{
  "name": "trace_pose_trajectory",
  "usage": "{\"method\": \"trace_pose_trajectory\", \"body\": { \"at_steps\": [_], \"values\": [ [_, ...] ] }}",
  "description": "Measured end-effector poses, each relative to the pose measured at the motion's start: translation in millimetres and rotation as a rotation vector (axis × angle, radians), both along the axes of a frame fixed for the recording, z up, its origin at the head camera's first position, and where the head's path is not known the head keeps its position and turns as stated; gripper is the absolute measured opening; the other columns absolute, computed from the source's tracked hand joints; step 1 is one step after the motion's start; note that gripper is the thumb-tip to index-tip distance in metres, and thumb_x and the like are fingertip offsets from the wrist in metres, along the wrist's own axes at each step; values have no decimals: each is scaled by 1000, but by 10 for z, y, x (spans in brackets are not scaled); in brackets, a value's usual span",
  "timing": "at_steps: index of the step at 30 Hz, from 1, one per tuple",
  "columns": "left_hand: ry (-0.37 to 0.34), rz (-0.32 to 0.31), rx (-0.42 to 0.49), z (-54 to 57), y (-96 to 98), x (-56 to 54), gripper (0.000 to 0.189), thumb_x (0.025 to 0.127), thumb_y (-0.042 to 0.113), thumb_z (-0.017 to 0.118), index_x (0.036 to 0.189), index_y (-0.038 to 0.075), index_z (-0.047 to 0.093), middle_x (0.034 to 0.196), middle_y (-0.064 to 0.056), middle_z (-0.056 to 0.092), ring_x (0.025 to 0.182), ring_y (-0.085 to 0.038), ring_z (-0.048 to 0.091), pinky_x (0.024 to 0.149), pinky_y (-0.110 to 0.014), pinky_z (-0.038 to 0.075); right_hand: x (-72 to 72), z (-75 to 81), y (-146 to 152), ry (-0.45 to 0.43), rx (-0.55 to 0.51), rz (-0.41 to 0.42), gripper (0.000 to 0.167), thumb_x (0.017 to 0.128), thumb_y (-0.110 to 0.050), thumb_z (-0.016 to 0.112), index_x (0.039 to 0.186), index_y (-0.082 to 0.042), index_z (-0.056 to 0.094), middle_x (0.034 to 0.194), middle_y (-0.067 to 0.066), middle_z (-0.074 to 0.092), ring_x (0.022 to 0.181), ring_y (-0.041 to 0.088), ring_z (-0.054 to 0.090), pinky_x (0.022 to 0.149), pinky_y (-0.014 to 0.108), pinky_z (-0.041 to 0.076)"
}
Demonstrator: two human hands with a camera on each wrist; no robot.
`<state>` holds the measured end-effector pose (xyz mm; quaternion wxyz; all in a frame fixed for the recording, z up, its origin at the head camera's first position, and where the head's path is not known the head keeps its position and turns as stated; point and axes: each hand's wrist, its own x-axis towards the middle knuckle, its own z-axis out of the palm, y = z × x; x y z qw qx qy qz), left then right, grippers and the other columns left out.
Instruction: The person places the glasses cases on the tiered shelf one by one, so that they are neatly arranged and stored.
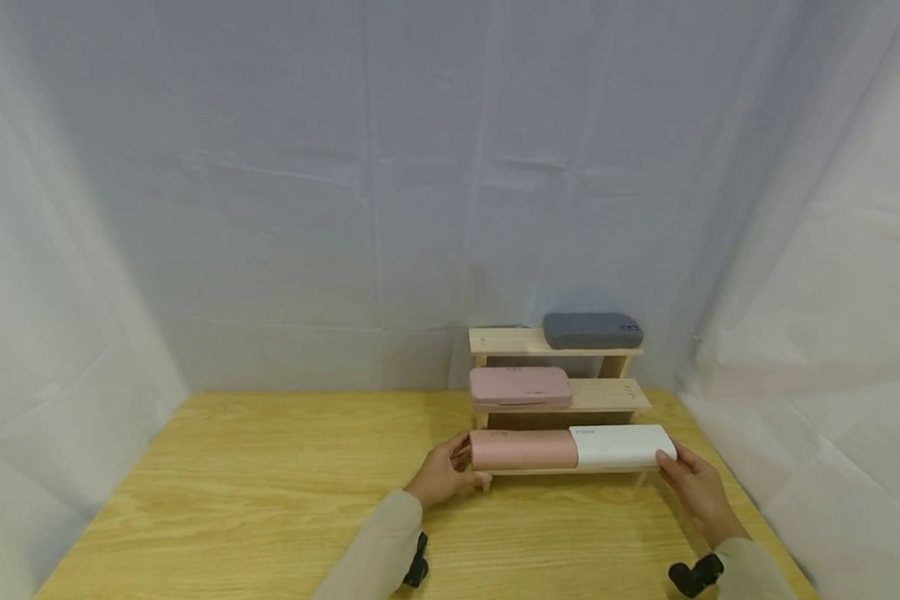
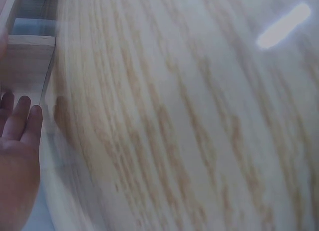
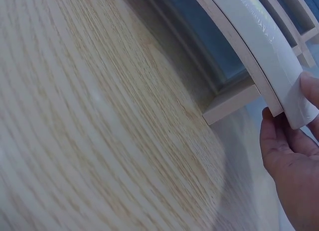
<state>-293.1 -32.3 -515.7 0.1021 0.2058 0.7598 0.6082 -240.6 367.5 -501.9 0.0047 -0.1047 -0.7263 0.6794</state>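
Observation:
A salmon-pink glasses case [image 1: 523, 450] and a white glasses case [image 1: 621, 446] lie end to end on the lowest step of a three-step wooden stand [image 1: 607, 393]. At that step's left end my left hand [image 1: 444, 473] holds the stand beside the salmon case, thumb in front; the left wrist view shows its fingertips against the wood. My right hand [image 1: 696, 492] grips the white case's right end. In the right wrist view its thumb presses the white case [image 3: 271, 47], with fingers bent under the board.
A dusty-pink glasses case [image 1: 521, 387] lies at the left of the middle step. On the top step, to the right, rests a grey-blue glasses case [image 1: 588, 331]. The wood-grain table [image 1: 270, 475] extends left of the stand, with white sheeting [image 1: 307, 208] behind and at both sides.

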Motion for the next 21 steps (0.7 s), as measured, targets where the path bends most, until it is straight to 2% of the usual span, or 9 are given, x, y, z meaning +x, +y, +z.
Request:
{"method": "trace_pose_trajectory", "body": {
  "at_steps": [5, 8, 11, 14, 17, 21],
  "values": [
    [1, 0, -1, -22, -5, -13, 90, 80, 16, 79, 146, -12, 24, 145, -28, 38, 129, -41, 44, 104, -43, 43, -9, -12, 14, 10, 16, 7, 75, 99, -32, 54, 151, 2, 13, 155, 25, 16, 92, -20, 50, 89, 7, 46],
    [10, -1, -10, -49, -24, -46, 91, 79, 18, 80, 146, -11, 25, 144, -28, 39, 128, -41, 45, 104, -44, 44, -25, -4, 19, 13, 86, 15, 76, 98, -36, 53, 151, 3, 15, 154, 26, 20, 99, -14, 51, 91, 10, 47],
    [37, -8, -49, -72, -58, -83, 91, 79, 21, 81, 146, -9, 27, 144, -26, 41, 127, -40, 47, 103, -45, 45, -34, 54, 10, -2, 214, 43, 80, 98, -44, 50, 151, 3, 14, 154, 27, 21, 121, 8, 50, 102, 25, 46],
    [87, -26, -133, -65, -122, -103, 92, 79, 25, 81, 147, -7, 28, 144, -23, 42, 127, -39, 47, 104, -46, 44, -29, 164, -2, 10, 382, 90, 83, 98, -51, 46, 151, 6, 14, 153, 29, 20, 138, 36, 32, 109, 45, 38],
    [137, -45, -248, 33, -219, -102, 88, 81, 25, 79, 147, -6, 28, 145, -23, 42, 130, -39, 43, 107, -49, 39, -15, 316, 13, 50, 496, 119, 80, 100, -49, 41, 151, 6, 12, 153, 31, 17, 139, 48, 20, 109, 60, 29],
    [221, -43, -427, 306, -427, -106, 81, 84, 24, 76, 146, -4, 33, 144, -25, 42, 129, -43, 43, 106, -53, 39, -23, 563, 49, 131, 577, 142, 75, 102, -44, 41, 152, 2, 11, 154, 32, 14, 138, 52, 16, 106, 68, 25]
  ]
}}
